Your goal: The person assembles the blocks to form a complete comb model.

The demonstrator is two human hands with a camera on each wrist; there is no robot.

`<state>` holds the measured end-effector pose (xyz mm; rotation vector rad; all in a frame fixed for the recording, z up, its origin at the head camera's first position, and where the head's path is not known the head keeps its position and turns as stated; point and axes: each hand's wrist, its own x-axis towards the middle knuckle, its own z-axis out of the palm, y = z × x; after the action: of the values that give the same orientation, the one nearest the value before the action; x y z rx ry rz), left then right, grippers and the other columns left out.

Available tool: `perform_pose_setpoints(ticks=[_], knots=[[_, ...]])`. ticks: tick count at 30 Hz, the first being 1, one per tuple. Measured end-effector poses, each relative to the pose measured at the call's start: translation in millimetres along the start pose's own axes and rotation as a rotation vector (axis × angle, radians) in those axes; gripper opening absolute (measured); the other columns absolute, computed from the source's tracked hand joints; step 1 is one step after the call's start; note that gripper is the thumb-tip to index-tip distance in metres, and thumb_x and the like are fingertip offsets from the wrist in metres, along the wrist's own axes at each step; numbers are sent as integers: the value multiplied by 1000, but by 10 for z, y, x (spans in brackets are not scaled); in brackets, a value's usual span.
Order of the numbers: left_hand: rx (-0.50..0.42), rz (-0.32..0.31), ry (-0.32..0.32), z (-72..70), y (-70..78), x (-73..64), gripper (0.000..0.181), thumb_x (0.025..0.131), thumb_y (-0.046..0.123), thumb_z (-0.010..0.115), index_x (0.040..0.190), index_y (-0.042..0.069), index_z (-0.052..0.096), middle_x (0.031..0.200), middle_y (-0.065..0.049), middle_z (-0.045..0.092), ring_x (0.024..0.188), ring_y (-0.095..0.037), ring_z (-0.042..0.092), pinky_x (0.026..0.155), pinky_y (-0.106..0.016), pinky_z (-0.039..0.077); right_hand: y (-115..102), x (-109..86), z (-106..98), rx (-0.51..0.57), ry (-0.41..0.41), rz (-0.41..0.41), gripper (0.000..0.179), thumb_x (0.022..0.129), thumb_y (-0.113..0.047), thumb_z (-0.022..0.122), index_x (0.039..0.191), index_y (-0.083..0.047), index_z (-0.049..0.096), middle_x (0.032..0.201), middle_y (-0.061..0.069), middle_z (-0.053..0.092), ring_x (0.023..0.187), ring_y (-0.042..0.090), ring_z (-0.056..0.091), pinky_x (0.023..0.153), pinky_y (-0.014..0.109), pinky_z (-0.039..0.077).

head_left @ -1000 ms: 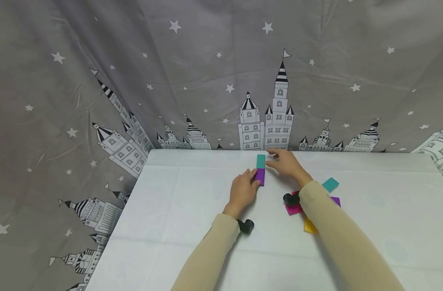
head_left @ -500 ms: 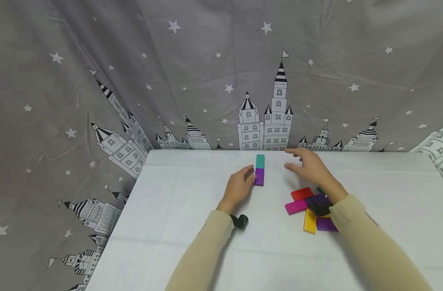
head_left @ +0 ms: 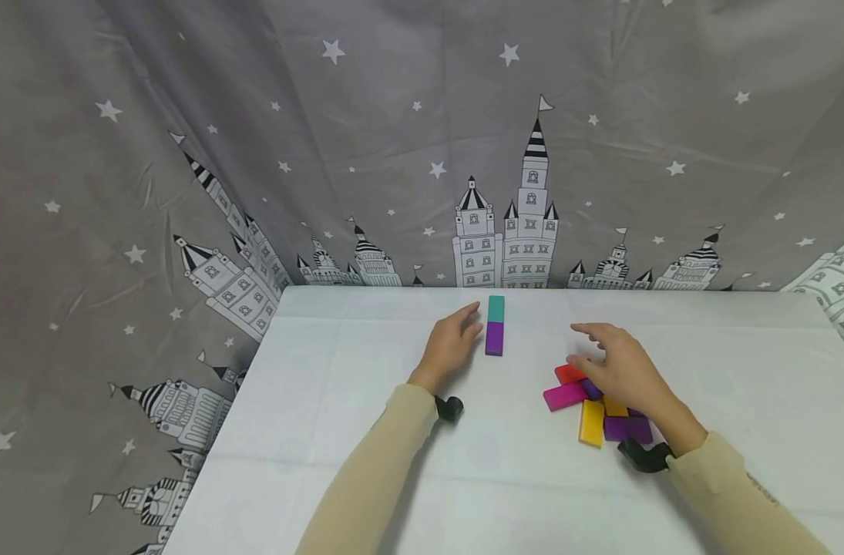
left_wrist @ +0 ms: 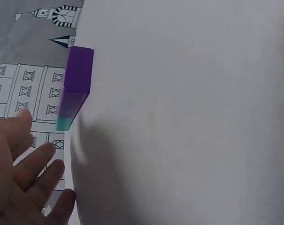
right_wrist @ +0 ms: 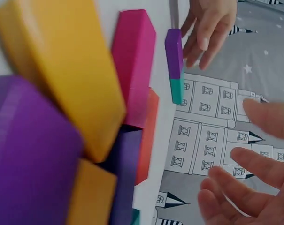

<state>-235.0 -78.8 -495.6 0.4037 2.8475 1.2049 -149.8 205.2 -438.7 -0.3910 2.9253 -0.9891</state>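
A teal block (head_left: pixel 495 308) and a purple block (head_left: pixel 494 339) lie end to end on the white table, the teal one farther back. Just left of them is my left hand (head_left: pixel 449 344), fingers relaxed, apart from both blocks. In the left wrist view it shows beside the purple block (left_wrist: pixel 76 79). My right hand (head_left: pixel 626 366) hovers over a pile of blocks, thumb and fingers spread, with nothing between them. From the pile show a red block (head_left: pixel 567 375), a magenta block (head_left: pixel 564 396), a yellow block (head_left: pixel 591 423) and a purple block (head_left: pixel 627 430); the hand hides part of it.
The white tabletop (head_left: pixel 338 385) ends at the back against a grey curtain (head_left: pixel 394 139) printed with castles and stars. In the right wrist view, a dark violet block (right_wrist: pixel 125 178) and an orange block (right_wrist: pixel 92 194) lie among the pile.
My right hand has drawn away from the teal block, right and nearer, to above the pile. The left hand has let go of the purple block and shifted slightly left.
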Motion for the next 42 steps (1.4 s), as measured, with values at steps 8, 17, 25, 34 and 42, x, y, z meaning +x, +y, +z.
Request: perform_pose_setpoints(ticks=[8,17,25,34,42], knots=[[82,62,-136,-11,46,123,51,104,26,57,152,13,46,157,-4,43,147,-22,35,122,-37,24,36,-214,124,-27,4,46,66,91,-32,74,141,5,52,136,31,55,125,51,50,102,67,41],[192,94,-213,67,53,193,54,105,31,54,155,15,41,162,-3,33,150,-20,28,123,-40,19,43,-268,275,-229,69,145,69,89,-35,74,135,12,53,124,38,57,110,56,48,93,66,45],[252,118,-199,75,28,194,52,105,31,53,153,13,44,163,-1,32,150,-20,27,123,-46,20,27,-216,327,-342,62,176,73,87,-43,74,127,16,56,118,39,59,107,57,50,90,66,47],[289,133,-205,82,6,211,51,104,32,55,151,15,46,161,5,33,147,-18,34,122,-44,23,43,-140,382,-407,11,192,74,84,-53,74,112,15,64,102,31,64,96,48,50,78,59,47],[287,115,-211,60,38,212,51,103,31,56,151,16,46,161,5,33,147,-19,34,122,-44,23,10,-71,397,-415,3,224,73,85,-54,71,110,14,64,95,29,60,94,46,49,78,58,44]])
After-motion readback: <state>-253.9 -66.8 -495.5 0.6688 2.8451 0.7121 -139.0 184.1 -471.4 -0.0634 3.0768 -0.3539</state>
